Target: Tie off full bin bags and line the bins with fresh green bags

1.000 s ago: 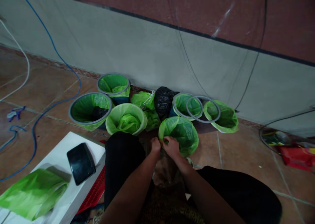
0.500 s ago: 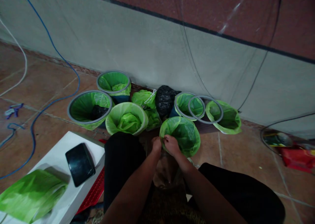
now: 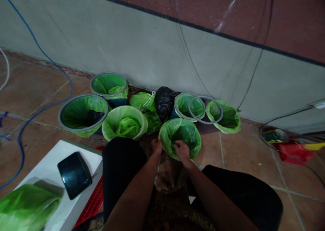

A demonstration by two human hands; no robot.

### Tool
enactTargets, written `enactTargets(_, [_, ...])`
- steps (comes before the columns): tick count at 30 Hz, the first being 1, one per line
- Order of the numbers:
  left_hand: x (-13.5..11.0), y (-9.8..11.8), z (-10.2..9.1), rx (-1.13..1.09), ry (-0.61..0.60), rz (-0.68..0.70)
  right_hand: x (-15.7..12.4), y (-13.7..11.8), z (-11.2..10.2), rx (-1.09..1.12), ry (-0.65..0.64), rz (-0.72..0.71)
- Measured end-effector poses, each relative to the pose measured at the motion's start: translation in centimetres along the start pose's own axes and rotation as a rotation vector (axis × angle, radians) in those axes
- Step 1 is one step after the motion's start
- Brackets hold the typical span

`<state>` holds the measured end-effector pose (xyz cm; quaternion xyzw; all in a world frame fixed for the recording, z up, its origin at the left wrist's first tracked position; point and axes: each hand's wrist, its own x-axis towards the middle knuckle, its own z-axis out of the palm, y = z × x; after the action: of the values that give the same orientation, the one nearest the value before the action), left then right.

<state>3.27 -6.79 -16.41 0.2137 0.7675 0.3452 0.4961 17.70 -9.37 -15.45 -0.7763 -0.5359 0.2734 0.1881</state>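
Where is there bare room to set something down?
Free: tile floor, bar a pale speck, between the near green-lined bin, the right knee and the red item. Also the white box top beyond the black device. Crowded: along the wall, where lined bins, a black bag and a green bag cluster.

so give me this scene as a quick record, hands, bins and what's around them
left hand: at the left edge of the green-lined bin; grip hard to tell
right hand: fingers curled, over the near side of that bin's opening
loose grey ring: in view, overlaps the bin behind and the bin on the right
white box: bears a black device and green plastic
near the wall: black bag
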Motion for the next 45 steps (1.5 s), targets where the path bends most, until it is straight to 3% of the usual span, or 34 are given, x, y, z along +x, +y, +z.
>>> enactTargets(4, [-0.3, 0.7, -0.4, 0.06, 0.097, -0.008, -1.9, -0.2, -2.3, 0.021, 0.147, -0.211])
enactTargets(8, [-0.9, 1.8, -1.0, 0.11, 0.201, 0.083, -4.5, -0.5, -3.2, 0.025, 0.074, -0.376])
enactTargets(10, [-1.7, 2.2, -1.2, 0.135, 0.16, 0.183, -5.5, -0.3, -3.0, -0.023, 0.009, -0.393])
enactTargets(14, [-3.5, 2.0, -1.1, 0.318, -0.048, 0.339, -5.8, 0.0, -2.3, -0.157, -0.068, -0.286])
enactTargets(21, [-3.8, 0.6, -0.3, 0.375, -0.18, 0.173, -3.0, -1.1, -2.4, -0.315, -0.347, -0.209])
enactTargets(26, [-3.0, 0.2, 0.2, 0.368, -0.18, 0.167, -2.1, -0.4, -2.2, -0.25, -0.34, -0.143])
enactTargets(32, [-2.5, 0.0, 0.4, 0.382, -0.173, 0.188, -1.8, 0.8, -2.3, -0.041, -0.36, -0.223])
enactTargets(41, [-2.2, -0.2, 0.8, 0.427, -0.166, 0.201, -1.4, 1.5, -1.9, -0.049, -0.374, -0.169])
enactTargets(45, [-2.1, -0.1, 1.0, 0.445, -0.154, 0.182, -1.1, 1.4, -1.5, -0.215, -0.358, -0.083])
